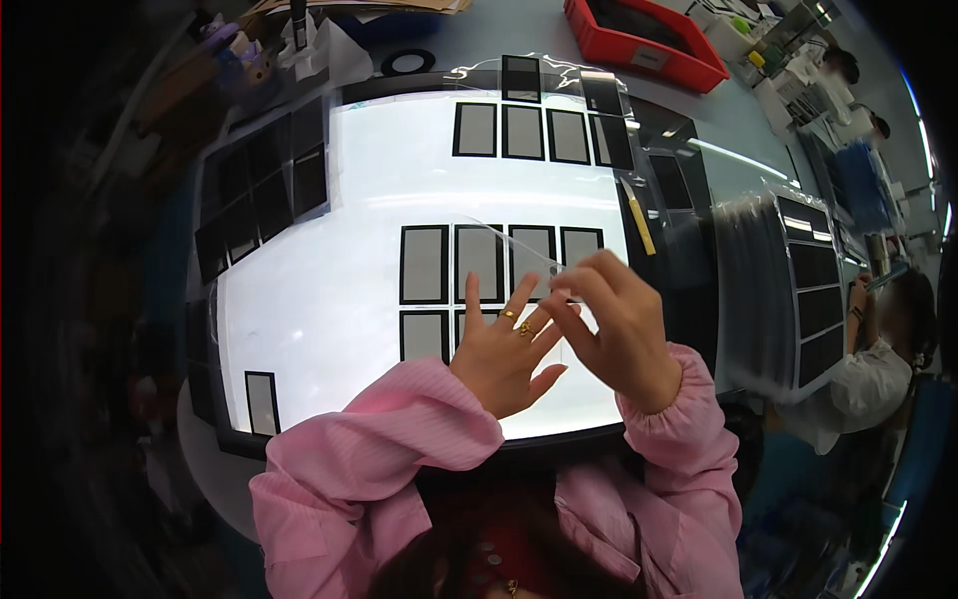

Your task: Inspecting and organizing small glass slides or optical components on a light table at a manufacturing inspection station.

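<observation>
My left hand (504, 359), with rings on it, lies with fingers spread over a group of grey panels with black borders (424, 265) on a lit white light table (319, 329). Just right of it, the fingers of my right hand (629, 324) are pinched together on the edge of a clear plastic film (534, 250). The film's edge rises off the panels and curves up to the left. Part of the lower row of panels is hidden under my left hand and sleeve.
More bordered panels (522, 132) lie farther back. Dark panels in clear sheets (264, 190) overlap the left side. A yellow-handled cutter (637, 220) lies at the right, near a stack of film sheets (763, 290). A red bin (649, 45) stands behind; a co-worker (878, 369) sits at right.
</observation>
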`<state>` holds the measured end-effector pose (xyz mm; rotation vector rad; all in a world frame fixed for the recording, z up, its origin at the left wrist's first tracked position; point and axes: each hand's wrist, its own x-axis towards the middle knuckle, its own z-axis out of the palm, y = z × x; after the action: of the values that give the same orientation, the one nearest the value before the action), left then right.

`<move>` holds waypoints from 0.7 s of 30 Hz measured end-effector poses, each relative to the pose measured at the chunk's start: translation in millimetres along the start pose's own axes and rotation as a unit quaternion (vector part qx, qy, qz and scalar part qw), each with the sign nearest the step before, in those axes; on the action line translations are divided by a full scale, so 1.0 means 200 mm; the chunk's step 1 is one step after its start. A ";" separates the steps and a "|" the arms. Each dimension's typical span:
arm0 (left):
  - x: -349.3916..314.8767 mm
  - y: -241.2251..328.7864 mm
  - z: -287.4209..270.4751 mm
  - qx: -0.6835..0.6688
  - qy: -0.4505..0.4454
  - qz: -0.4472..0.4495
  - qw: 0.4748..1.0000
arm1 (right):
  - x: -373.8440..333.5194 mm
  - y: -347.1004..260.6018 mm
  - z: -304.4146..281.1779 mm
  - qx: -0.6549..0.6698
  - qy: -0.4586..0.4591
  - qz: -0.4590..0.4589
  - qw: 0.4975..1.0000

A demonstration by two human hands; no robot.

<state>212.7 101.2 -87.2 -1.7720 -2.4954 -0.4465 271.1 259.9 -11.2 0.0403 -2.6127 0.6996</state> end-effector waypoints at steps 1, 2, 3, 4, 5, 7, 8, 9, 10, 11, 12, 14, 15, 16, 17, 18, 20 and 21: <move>0.00 0.00 0.00 -0.002 0.015 0.000 1.000 | 0.07 0.00 0.02 -0.020 0.032 -0.035 0.999; -0.01 0.01 0.01 -0.004 0.030 -0.001 1.000 | 0.13 0.02 0.04 -0.035 0.030 -0.060 0.997; 0.00 0.00 0.02 -0.016 0.034 0.003 0.999 | 0.18 0.04 0.09 -0.058 0.023 -0.057 0.996; -0.01 0.00 0.02 -0.010 0.032 0.000 0.999 | 0.23 0.05 0.14 -0.075 0.016 -0.058 0.995; -0.02 -0.02 0.03 -0.021 0.027 -0.001 0.999 | 0.26 0.07 0.20 -0.106 -0.012 -0.057 0.993; -0.04 -0.05 0.01 -0.028 0.003 -0.014 1.000 | 0.28 0.10 0.29 -0.148 -0.039 -0.059 0.986; -0.06 -0.08 -0.01 -0.027 0.001 -0.014 1.000 | 0.28 0.12 0.32 -0.194 -0.068 -0.059 0.977; -0.09 -0.11 -0.03 -0.022 -0.004 -0.025 0.999 | 0.27 0.14 0.34 -0.213 -0.093 -0.066 0.970; -0.13 -0.13 -0.06 -0.014 -0.005 -0.034 0.999 | 0.23 0.15 0.34 -0.211 -0.094 -0.068 0.971; -0.16 -0.13 -0.10 -0.004 -0.028 -0.047 0.998 | 0.18 0.15 0.34 -0.198 -0.071 -0.079 0.974; -0.17 -0.13 -0.11 -0.006 -0.030 -0.050 0.998 | 0.15 0.17 0.33 -0.183 -0.050 -0.089 0.978; -0.17 -0.14 -0.13 0.002 -0.026 -0.044 0.999 | 0.11 0.20 0.32 -0.153 -0.028 -0.093 0.983; -0.17 -0.14 -0.13 0.001 -0.028 -0.047 0.998 | 0.12 0.20 0.30 -0.141 0.003 -0.085 0.986; -0.16 -0.14 -0.12 0.000 -0.031 -0.049 0.998 | 0.14 0.20 0.29 -0.128 0.035 -0.077 0.988; -0.16 -0.14 -0.12 0.001 -0.033 -0.051 0.998 | 0.18 0.19 0.27 -0.149 0.034 -0.082 0.985; -0.16 -0.14 -0.11 0.001 -0.034 -0.050 0.998 | 0.21 0.19 0.28 -0.149 0.034 -0.081 0.985; -0.15 -0.14 -0.09 -0.019 -0.017 -0.039 0.999 | 0.27 0.17 0.32 -0.161 0.050 -0.080 0.982; -0.15 -0.14 -0.09 -0.022 -0.011 -0.039 0.999 | 0.29 0.17 0.35 -0.160 0.028 -0.059 0.985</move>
<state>194.0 60.9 -80.8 -1.7090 -2.5964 -0.4929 185.7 259.8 -57.5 0.0756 -2.6099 0.2310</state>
